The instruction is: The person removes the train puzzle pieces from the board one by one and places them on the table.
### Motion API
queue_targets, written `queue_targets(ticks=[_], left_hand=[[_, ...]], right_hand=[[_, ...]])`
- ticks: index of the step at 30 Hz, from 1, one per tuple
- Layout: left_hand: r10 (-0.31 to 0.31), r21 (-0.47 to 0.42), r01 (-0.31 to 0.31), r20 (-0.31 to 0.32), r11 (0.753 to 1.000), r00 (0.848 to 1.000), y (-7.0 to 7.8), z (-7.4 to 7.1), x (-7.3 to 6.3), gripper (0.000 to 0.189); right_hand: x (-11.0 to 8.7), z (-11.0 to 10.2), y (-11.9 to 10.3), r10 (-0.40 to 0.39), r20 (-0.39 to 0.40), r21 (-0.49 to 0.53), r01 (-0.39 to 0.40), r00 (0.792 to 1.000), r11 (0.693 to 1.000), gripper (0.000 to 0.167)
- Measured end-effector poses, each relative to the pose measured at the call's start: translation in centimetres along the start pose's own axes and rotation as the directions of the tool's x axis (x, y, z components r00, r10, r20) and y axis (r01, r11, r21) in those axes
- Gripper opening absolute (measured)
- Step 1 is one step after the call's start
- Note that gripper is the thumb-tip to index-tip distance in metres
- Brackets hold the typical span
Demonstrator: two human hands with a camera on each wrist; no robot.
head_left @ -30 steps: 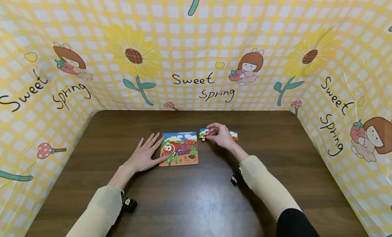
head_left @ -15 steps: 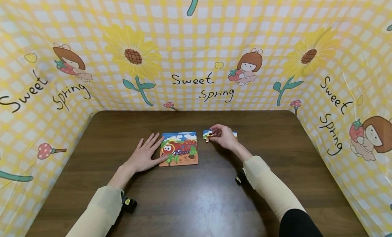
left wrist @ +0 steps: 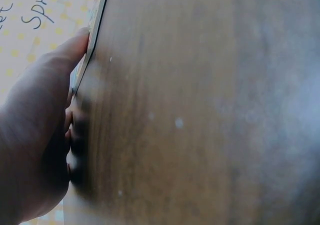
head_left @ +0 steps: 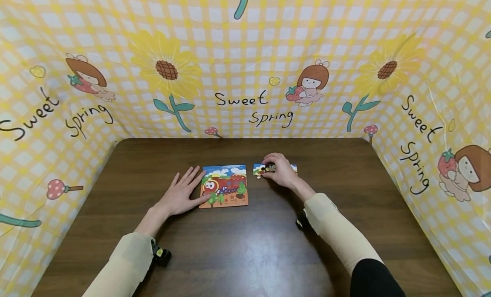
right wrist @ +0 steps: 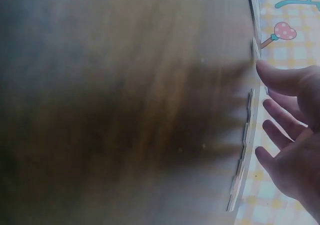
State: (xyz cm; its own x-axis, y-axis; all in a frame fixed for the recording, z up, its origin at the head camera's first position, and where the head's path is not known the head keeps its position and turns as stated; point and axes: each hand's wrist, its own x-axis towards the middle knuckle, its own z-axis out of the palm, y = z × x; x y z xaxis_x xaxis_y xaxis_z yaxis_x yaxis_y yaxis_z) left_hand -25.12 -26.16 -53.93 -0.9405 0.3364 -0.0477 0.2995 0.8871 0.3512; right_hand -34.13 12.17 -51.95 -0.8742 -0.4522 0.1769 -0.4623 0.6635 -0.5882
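A square train puzzle [head_left: 226, 186], with a red cartoon engine, blue sky and orange ground, lies left of the table's middle. My left hand [head_left: 176, 194] rests spread at its left side, thumb over its lower left part; the left wrist view shows that thumb [left wrist: 77, 45] at the puzzle's edge. Right of the puzzle, my right hand [head_left: 279, 170] pinches a small puzzle piece [head_left: 257, 168] between thumb and index finger, and the hand hides much of it. Beneath the same hand a further piece [head_left: 294, 167] shows at the right. In the right wrist view, thin pieces [right wrist: 242, 152] lie below the curled fingers.
The brown wooden table [head_left: 245, 246] carries the puzzle and pieces near its far side. A yellow checked cloth [head_left: 238, 54] with printed flowers and girls hangs around the back and both sides. Each wrist wears a small black camera [head_left: 163, 257].
My right hand and the piece by its thumb have shifted slightly right, then a touch back left. Its fingers have bent over the pieces. My left hand and the train puzzle stay put.
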Motion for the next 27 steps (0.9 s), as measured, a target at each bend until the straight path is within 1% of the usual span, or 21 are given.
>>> queue_targets(ticks=[5, 10, 14, 18, 20, 24, 27], left_hand=[[0.008, -0.008, -0.008, -0.01, 1.0, 1.0, -0.1, -0.1, 0.1, 0.098], [0.025, -0.043, -0.026, -0.031, 0.999, 0.999, -0.1, -0.1, 0.0, 0.099], [0.037, -0.057, -0.039, -0.03, 0.998, 0.999, -0.1, 0.0, -0.1, 0.099], [0.043, -0.065, -0.045, -0.037, 0.997, 0.998, -0.3, 0.0, -0.1, 0.099], [0.045, -0.07, -0.048, -0.044, 0.996, 0.998, -0.4, 0.0, -0.1, 0.099], [0.034, -0.065, -0.037, -0.041, 0.997, 0.999, -0.4, 0.2, -0.1, 0.099], [0.03, -0.059, -0.032, -0.03, 0.998, 0.999, -0.3, 0.2, -0.2, 0.1]], right_hand=[[0.4, -0.1, 0.1, 0.014, 0.035, 0.008, -0.015, 0.999, 1.0, 0.033], [0.6, -0.2, 0.4, 0.043, 0.077, 0.058, -0.048, 0.996, 0.997, 0.031], [0.7, -0.2, 0.7, 0.054, 0.094, 0.084, -0.062, 0.994, 0.995, 0.038], [0.7, -0.2, 0.7, 0.064, 0.09, 0.101, -0.073, 0.994, 0.992, 0.052], [0.6, 0.0, 0.6, 0.061, 0.079, 0.115, -0.07, 0.995, 0.991, 0.056], [0.1, 0.4, -0.3, 0.05, 0.062, 0.112, -0.057, 0.997, 0.992, 0.057], [-0.5, 0.8, -1.3, 0.04, 0.066, 0.093, -0.046, 0.997, 0.995, 0.057]])
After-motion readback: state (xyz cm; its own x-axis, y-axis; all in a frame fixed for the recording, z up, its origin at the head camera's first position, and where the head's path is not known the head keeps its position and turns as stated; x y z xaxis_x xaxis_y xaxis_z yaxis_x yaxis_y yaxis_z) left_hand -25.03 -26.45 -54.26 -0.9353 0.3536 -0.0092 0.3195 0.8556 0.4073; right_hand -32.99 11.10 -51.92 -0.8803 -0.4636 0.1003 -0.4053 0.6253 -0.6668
